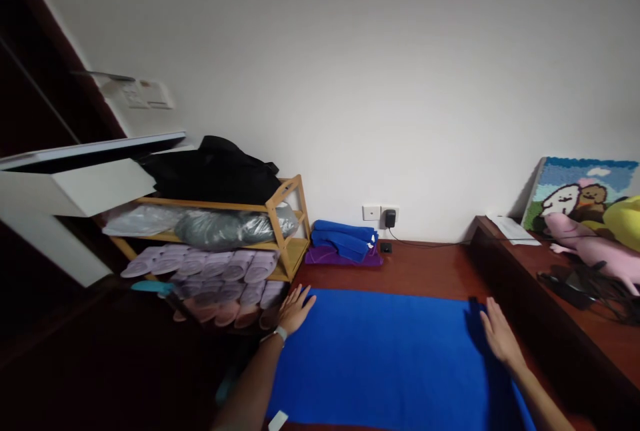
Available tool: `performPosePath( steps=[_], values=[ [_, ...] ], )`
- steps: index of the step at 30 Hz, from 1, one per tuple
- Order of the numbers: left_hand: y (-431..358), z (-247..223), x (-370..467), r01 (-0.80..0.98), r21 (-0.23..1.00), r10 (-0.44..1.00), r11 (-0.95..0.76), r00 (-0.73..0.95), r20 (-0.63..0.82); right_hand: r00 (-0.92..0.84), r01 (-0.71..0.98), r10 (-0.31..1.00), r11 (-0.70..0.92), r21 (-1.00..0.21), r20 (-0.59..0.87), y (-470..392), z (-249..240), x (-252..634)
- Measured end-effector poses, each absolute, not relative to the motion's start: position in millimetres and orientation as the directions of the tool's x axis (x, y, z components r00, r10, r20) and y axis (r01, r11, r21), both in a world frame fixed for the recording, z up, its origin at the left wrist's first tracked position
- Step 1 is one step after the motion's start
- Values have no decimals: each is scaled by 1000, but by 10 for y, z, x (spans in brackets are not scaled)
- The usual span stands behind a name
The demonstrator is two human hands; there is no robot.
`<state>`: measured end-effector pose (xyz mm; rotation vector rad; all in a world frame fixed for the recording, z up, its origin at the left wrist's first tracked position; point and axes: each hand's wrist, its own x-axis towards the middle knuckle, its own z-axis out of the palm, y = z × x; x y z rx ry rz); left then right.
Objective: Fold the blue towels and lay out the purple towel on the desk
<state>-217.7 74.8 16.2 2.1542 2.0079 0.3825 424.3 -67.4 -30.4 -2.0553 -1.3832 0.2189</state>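
Note:
A bright blue towel (pixel 390 357) lies spread out flat on a reddish-brown wooden surface, with a small white tag at its lower left edge. At the towel's upper left corner is my left hand (pixel 296 309), fingers extended, with a light band around the wrist. My right hand (pixel 500 332) is by the towel's right edge, its fingers straight and close together, casting a dark shadow on the cloth. Whether the right palm touches the towel I cannot tell. Folded blue cloths (pixel 343 237) rest on a folded purple cloth (pixel 345 257) against the wall.
To the left stands a wooden rack (pixel 287 237) with slippers (pixel 235 264), plastic-wrapped items and a black bag (pixel 215 171) on top. A charger (pixel 390 218) is plugged into the wall. On the raised ledge at right lie a pink plush toy (pixel 595 251), cables and a picture (pixel 575 184).

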Motion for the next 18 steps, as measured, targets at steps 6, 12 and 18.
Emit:
performPosePath(
  steps=[6,12,18],
  values=[
    [115,245,-2231,930,307,974,-202,156,167,384,712,867,-59,-699,319,-1062,66,3077],
    [-678,1,-2336,907,227,925,-355,307,224,-19,806,978,138,-576,207,-1205,243,899],
    [-774,-81,-2398,920,190,924,-341,292,248,-291,816,956,262,-516,26,-1134,269,-398]
  ],
)
